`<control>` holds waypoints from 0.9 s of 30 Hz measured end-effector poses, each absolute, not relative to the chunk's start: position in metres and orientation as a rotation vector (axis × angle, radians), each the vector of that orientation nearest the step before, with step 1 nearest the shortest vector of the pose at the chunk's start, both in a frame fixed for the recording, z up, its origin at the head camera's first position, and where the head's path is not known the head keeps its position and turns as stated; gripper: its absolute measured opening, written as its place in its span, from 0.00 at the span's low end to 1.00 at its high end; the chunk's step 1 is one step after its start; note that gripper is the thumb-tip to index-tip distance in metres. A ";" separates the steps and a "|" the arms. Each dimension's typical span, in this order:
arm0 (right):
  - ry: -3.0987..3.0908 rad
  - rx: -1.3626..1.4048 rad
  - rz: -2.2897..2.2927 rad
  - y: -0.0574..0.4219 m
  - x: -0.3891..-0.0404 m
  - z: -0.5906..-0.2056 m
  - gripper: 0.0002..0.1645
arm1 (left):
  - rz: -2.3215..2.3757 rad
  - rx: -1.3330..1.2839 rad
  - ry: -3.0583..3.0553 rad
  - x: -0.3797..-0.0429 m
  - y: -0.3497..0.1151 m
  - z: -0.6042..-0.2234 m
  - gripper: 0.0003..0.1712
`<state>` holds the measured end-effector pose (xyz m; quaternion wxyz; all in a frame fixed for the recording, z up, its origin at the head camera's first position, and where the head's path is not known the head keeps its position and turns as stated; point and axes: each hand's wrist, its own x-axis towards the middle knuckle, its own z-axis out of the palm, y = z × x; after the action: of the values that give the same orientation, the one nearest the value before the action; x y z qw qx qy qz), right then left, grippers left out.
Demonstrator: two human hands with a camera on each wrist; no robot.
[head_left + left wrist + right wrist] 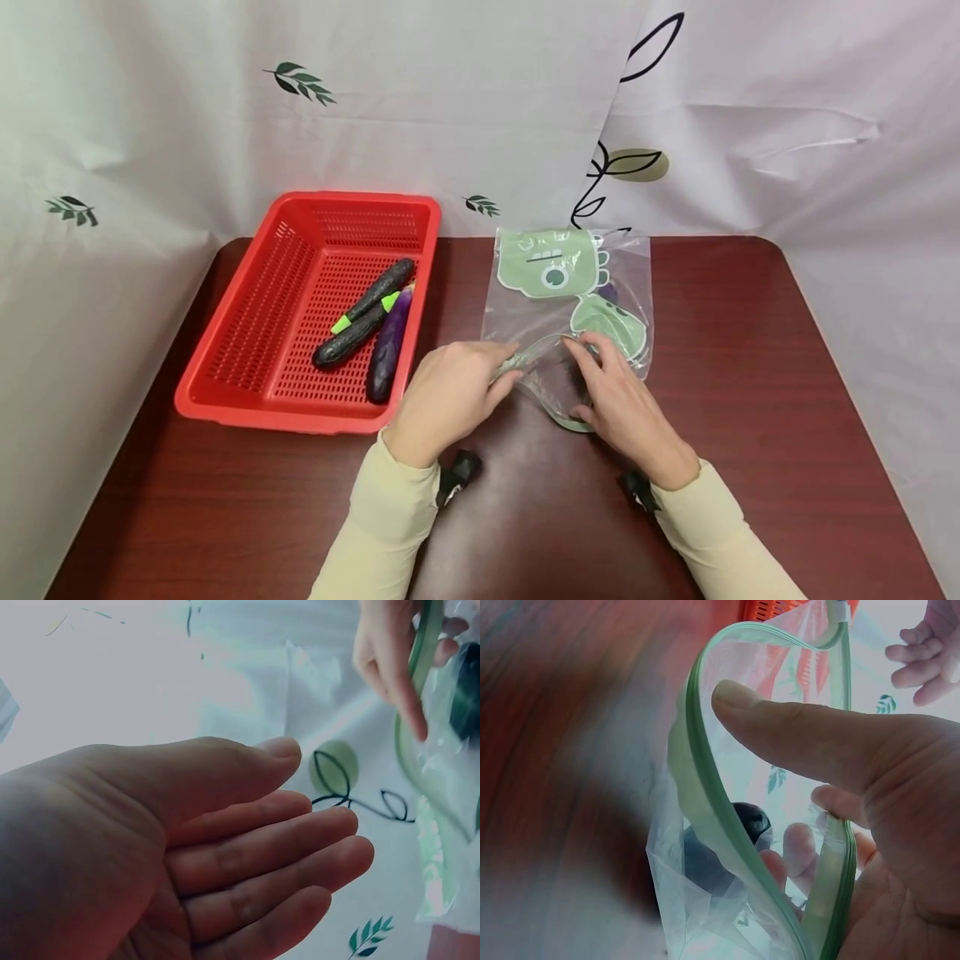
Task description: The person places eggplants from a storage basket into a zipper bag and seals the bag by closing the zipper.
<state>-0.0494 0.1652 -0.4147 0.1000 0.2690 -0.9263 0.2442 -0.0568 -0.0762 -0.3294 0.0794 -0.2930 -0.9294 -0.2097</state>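
Note:
A clear zip bag (498, 321) printed with green cartoon shapes lies on the table, its green-edged mouth (705, 761) spread wide. My right hand (626, 408) holds the mouth, the thumb inside against the near rim and the other fingers about the far rim. Through the film shows a dark, rounded, glossy thing (751, 819), perhaps an eggplant; most of it is hidden. Beside the bag's left edge is my left hand (225, 847), fingers nearly straight, thumb apart, nothing in it. In the left wrist view it stands clear of the bag.
Left of the bag stands a red perforated basket (251, 414). In it lie two dark bumpy cucumbers (382, 287) with bright green ends and a purple eggplant (387, 350). A white patterned curtain (450, 108) borders the dark red tabletop (750, 358).

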 end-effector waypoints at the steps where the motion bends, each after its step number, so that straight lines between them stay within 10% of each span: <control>1: -2.740 0.791 0.726 0.165 -0.049 -0.415 0.60 | -0.629 -0.866 -2.785 -0.057 -0.079 -0.328 0.12; 27: -2.720 0.782 0.754 0.168 -0.052 -0.418 0.60 | -0.708 -0.359 -2.815 -0.066 -0.152 -0.316 0.26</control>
<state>-0.0524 0.1677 -0.4178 0.1063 0.2655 -0.9234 0.2561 -0.0657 -0.1525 -0.3158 0.1083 -0.1220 -0.9568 -0.2406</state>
